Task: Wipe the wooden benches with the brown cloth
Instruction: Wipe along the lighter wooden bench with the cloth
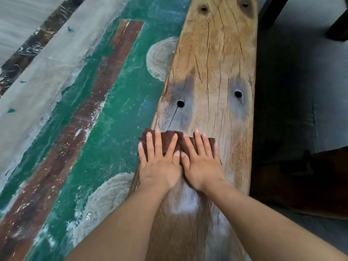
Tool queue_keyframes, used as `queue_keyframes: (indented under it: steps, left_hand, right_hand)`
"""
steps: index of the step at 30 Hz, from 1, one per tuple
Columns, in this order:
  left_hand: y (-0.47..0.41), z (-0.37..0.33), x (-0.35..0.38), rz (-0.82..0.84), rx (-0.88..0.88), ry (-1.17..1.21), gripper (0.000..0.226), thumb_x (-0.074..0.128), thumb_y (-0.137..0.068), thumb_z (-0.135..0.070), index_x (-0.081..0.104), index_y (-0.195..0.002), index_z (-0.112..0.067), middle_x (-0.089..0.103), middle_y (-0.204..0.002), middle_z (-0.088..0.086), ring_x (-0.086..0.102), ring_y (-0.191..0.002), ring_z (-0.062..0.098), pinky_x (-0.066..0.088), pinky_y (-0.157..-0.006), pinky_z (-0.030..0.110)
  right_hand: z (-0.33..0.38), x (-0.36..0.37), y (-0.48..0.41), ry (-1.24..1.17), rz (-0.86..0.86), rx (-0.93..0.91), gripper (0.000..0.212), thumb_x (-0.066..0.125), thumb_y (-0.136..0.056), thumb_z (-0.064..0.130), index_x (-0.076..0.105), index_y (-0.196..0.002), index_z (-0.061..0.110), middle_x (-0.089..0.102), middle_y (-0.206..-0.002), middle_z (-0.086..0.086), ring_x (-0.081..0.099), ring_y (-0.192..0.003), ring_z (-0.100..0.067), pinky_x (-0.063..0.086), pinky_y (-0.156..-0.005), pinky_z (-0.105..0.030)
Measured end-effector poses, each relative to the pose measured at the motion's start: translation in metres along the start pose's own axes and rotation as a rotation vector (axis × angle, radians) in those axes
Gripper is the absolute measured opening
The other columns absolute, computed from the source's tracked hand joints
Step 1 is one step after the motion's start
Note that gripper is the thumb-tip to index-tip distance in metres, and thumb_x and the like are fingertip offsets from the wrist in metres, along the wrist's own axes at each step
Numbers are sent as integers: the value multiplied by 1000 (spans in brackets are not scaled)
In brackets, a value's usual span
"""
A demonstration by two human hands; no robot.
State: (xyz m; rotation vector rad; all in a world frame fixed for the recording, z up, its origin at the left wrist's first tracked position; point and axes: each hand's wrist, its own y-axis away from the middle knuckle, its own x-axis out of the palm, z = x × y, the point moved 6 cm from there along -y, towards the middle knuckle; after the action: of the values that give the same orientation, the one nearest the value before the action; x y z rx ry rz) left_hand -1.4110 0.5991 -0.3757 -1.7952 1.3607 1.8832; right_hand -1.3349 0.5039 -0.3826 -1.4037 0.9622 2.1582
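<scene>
Hands: left hand [160,162] & right hand [202,164] lie flat side by side, fingers straight & spread, prob. to press evenly.
Cloth: brown cloth [170,140] pinned under both palms, far edge past fingertips, on near part of wooden bench [216,59] (left edge overhangs a bit).
Ahead: bare plank w/ two dark holes [180,103], likely unwiped.
Beyond: green painted floor [116,117] on left.

Brown cloth [166,138], mostly covered by left hand [160,166] and right hand [202,166]; wooden bench [212,59], both ends cut off by top and bottom edges; dark furniture legs [339,25], cropped at upper right; shadowed brown object [301,178], indistinct.
</scene>
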Motion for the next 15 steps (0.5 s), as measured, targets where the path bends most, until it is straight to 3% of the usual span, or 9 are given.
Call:
queue_keyframes:
  steps: [4,15]
  left_hand:
    - [-34,-10,-18,-27,-4,15,48,4,-98,-49,-31,-130,-45,-42,-148,4,-44,-132,24,-31,-105,46]
    - [-103,-35,-47,-46,-13,22,51,6,-98,-49,-25,-139,-45,-39,-151,4,-40,-135,25,-27,-107,48]
  right_hand:
    - [-7,-15,-40,7,-8,-9,55,5,-97,49,-20,-145,41,-35,-146,9,-30,-140,-11,-22,-112,-43]
    - [-29,-47,-112,10,-18,-11,55,8,-98,47,-14,-148,40,-25,-157,4,-28,-141,-11,-24,-111,-42]
